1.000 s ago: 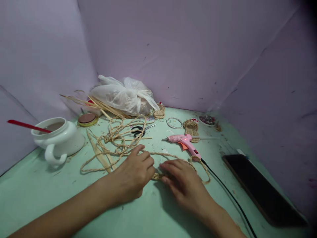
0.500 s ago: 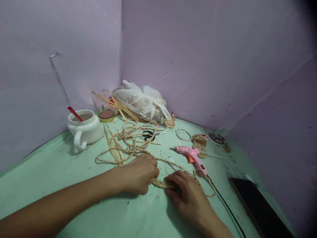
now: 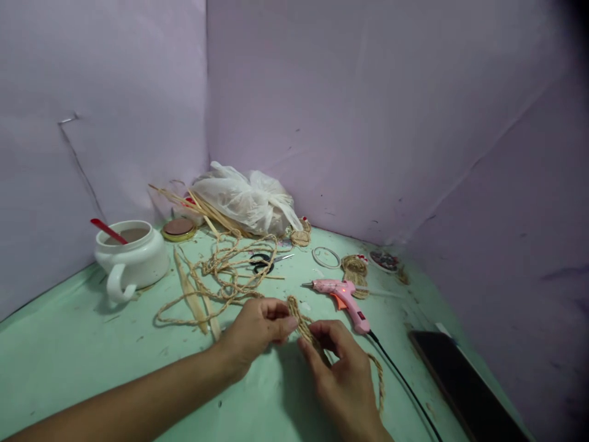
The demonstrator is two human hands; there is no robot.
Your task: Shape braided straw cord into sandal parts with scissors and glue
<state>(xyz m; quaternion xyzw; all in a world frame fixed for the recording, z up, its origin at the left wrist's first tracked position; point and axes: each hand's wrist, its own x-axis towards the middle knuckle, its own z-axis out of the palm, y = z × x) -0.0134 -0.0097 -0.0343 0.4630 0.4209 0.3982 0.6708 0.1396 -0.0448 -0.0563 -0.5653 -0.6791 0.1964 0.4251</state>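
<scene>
Between my two hands is a flat bundle of braided straw rope (image 3: 301, 320), tilted up off the table. My right hand (image 3: 343, 362) has it between thumb and fingers, and its lower end is hidden by that hand. My left hand (image 3: 262, 328) is curled, its thumb and fingertips at the left edge of the bundle. A tail of rope (image 3: 380, 377) hangs out past my right hand. Farther back lies a loose tangle of the same rope (image 3: 225, 264), with flat straw strips (image 3: 188, 288) beside it.
A pink glue gun (image 3: 338, 288) with a black cord lies right of centre. Behind are scissors (image 3: 267, 263), a ring (image 3: 326, 258) and coiled rope pieces (image 3: 354, 267). A white pot (image 3: 138, 261) stands left, a dark phone-like slab (image 3: 460, 380) right, a plastic bag (image 3: 251, 199) at the wall.
The rope bundle has been lifted from lying flat and turned upward between my hands. My left hand has shifted from on top of it to its left edge. The view has swung slightly right.
</scene>
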